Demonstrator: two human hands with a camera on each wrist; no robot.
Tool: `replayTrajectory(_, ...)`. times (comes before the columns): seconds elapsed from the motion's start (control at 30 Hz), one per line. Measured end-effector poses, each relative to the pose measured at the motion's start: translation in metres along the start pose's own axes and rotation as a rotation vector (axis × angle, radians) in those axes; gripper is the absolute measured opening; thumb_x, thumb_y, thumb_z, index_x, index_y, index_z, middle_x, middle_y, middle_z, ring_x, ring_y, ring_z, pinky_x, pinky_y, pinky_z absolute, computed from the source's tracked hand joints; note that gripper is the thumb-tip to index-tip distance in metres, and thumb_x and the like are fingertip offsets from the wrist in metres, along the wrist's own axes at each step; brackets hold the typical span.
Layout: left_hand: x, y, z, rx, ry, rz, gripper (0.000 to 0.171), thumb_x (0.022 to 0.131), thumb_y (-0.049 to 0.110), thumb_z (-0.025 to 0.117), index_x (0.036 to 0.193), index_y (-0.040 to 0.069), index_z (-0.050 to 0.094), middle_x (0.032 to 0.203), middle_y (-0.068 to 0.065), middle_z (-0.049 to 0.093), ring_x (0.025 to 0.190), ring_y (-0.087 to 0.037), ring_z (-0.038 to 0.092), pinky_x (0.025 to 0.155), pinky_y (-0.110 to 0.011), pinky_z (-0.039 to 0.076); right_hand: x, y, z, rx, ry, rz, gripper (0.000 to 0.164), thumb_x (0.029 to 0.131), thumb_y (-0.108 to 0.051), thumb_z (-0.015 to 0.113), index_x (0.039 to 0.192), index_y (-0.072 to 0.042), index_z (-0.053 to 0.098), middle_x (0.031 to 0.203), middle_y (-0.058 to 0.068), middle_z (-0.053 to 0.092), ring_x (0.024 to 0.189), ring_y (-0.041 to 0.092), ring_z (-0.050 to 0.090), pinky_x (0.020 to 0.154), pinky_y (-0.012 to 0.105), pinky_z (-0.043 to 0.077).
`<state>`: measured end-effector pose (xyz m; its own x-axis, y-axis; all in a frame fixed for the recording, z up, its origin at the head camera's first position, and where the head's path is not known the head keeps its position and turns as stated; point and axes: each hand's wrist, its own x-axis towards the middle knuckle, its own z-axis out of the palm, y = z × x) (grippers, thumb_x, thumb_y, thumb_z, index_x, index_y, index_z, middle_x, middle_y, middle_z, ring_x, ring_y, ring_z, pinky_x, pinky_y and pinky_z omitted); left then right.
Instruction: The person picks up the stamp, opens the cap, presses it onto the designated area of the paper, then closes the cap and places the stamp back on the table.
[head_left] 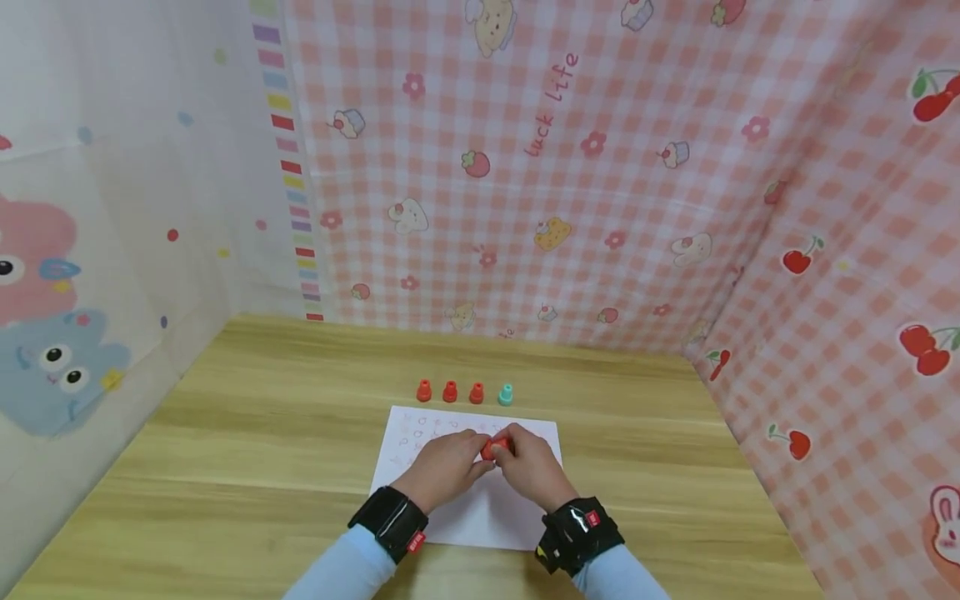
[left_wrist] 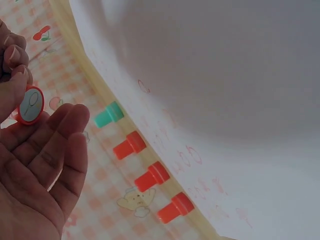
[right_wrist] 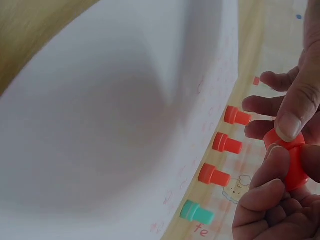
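Both hands hold a small red stamp [head_left: 495, 450] over the white paper [head_left: 480, 517]. The left hand [head_left: 442, 471] pinches it with the thumb on top, and some of its other fingers [right_wrist: 265, 105] stick out. The right hand [head_left: 532, 467] holds it too, with its fingers curled tight around it. One round end of the stamp has a little picture [left_wrist: 31, 106] on it. The paper lies flat on the wood table [head_left: 247, 467], and it has small red marks [head_left: 420, 433]. Just past the paper, three red stamps [head_left: 450, 392] and a green stamp [head_left: 506, 395] stand up in a row. The green one is at the right end. A pink check cloth [head_left: 525, 192] with cakes and flowers hangs behind the table.
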<state>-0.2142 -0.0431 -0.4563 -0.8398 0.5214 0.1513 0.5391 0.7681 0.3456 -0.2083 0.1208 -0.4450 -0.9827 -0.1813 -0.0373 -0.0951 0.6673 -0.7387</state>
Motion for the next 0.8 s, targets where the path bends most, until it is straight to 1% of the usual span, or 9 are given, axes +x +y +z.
replayTrajectory(0.13, 0.001, -0.001, 0.001, -0.042, 0.042, 0.017, 0.025, 0.094, 0.031, 0.07, 0.107, 0.01, 0.069, 0.084, 0.003, 0.064, 0.074, -0.01, 0.057, 0.07, -0.031, 0.05, -0.002, -0.001, -0.003, 0.065, -0.012, 0.016, 0.008, 0.098, -0.014, 0.062, 0.102, -0.008, 0.062, 0.082, 0.003, 0.058, 0.072, 0.019, 0.054, 0.061, 0.032, 0.043)
replayTrajectory(0.2, 0.002, -0.002, 0.0, -0.057, 0.062, 0.034, 0.023, 0.094, 0.031, 0.069, 0.104, 0.01, 0.068, 0.081, 0.004, 0.061, 0.072, -0.011, 0.055, 0.067, -0.031, 0.048, -0.002, -0.002, -0.006, 0.09, -0.008, 0.004, 0.007, 0.098, -0.013, 0.061, 0.103, -0.007, 0.062, 0.083, 0.003, 0.059, 0.073, 0.019, 0.055, 0.062, 0.032, 0.044)
replayTrajectory(0.4, 0.003, -0.002, -0.001, -0.099, 0.03, 0.056, 0.022, 0.097, 0.03, 0.065, 0.101, 0.008, 0.064, 0.08, 0.005, 0.052, 0.07, -0.011, 0.048, 0.064, -0.027, 0.042, -0.005, -0.001, -0.009, 0.152, -0.021, -0.003, 0.006, 0.099, -0.01, 0.058, 0.102, -0.007, 0.062, 0.085, 0.003, 0.059, 0.076, 0.018, 0.056, 0.066, 0.033, 0.046)
replayTrajectory(0.5, 0.001, -0.003, -0.001, -0.105, 0.021, 0.057, 0.022, 0.098, 0.029, 0.064, 0.1, 0.007, 0.062, 0.079, 0.004, 0.05, 0.069, -0.011, 0.047, 0.062, -0.026, 0.04, -0.003, 0.0, -0.007, 0.157, -0.031, -0.013, 0.006, 0.099, -0.011, 0.057, 0.103, -0.008, 0.062, 0.086, 0.004, 0.058, 0.077, 0.019, 0.056, 0.066, 0.033, 0.046)
replayTrajectory(0.57, -0.001, -0.004, -0.002, -0.116, 0.019, 0.059, 0.021, 0.098, 0.028, 0.064, 0.096, 0.007, 0.062, 0.077, 0.004, 0.049, 0.067, -0.011, 0.046, 0.061, -0.027, 0.039, -0.002, 0.001, -0.004, 0.156, -0.037, -0.015, 0.007, 0.1, -0.011, 0.057, 0.103, -0.009, 0.062, 0.086, 0.003, 0.058, 0.077, 0.019, 0.056, 0.066, 0.033, 0.046)
replayTrajectory(0.7, -0.002, -0.006, -0.003, -0.12, 0.016, 0.048, 0.022, 0.098, 0.028, 0.063, 0.091, 0.008, 0.06, 0.073, 0.005, 0.047, 0.066, -0.012, 0.045, 0.062, -0.028, 0.038, -0.001, 0.001, 0.001, 0.152, -0.033, 0.0, 0.007, 0.1, -0.015, 0.058, 0.105, -0.01, 0.061, 0.087, 0.003, 0.058, 0.079, 0.019, 0.055, 0.066, 0.032, 0.044)
replayTrajectory(0.8, -0.001, -0.008, -0.002, -0.115, 0.026, 0.029, 0.022, 0.098, 0.028, 0.062, 0.092, 0.007, 0.061, 0.072, 0.004, 0.049, 0.067, -0.012, 0.046, 0.064, -0.029, 0.039, 0.001, 0.0, 0.005, 0.147, -0.014, 0.004, 0.009, 0.1, -0.017, 0.06, 0.106, -0.011, 0.061, 0.087, 0.002, 0.058, 0.079, 0.019, 0.053, 0.066, 0.032, 0.043)
